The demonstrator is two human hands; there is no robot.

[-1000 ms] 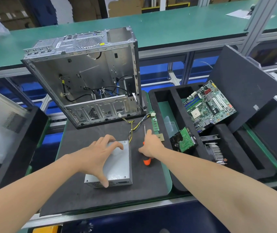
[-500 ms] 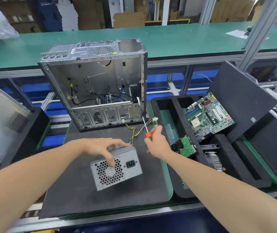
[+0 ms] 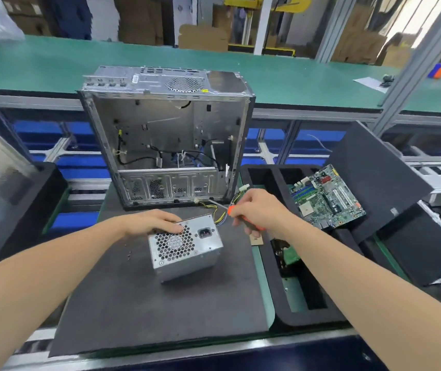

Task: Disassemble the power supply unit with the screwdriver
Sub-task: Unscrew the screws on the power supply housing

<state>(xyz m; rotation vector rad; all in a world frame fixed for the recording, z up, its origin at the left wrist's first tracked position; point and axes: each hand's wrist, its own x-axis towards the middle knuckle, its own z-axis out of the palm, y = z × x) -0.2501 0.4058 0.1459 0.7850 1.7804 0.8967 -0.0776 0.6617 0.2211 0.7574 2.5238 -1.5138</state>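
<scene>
PSU: power supply unit [image 3: 184,247] sat on the mat [image 3: 133,303], under the left fingers, beside the right ones.
Left hand [image 3: 152,223]: fingers curled over its top edge.
Right hand [image 3: 259,210]: fingers wrapped round the screwdriver [image 3: 230,210], tip off the unit.
Progress: unit out of case [image 3: 165,129]; housing looked closed, so unscrewing not yet begun.

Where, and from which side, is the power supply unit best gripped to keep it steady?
Grip the power supply unit over its top edge, coming from the left, as the left hand does. Its fan grille faces the person, so that face is free for the screwdriver in the right hand.
</scene>
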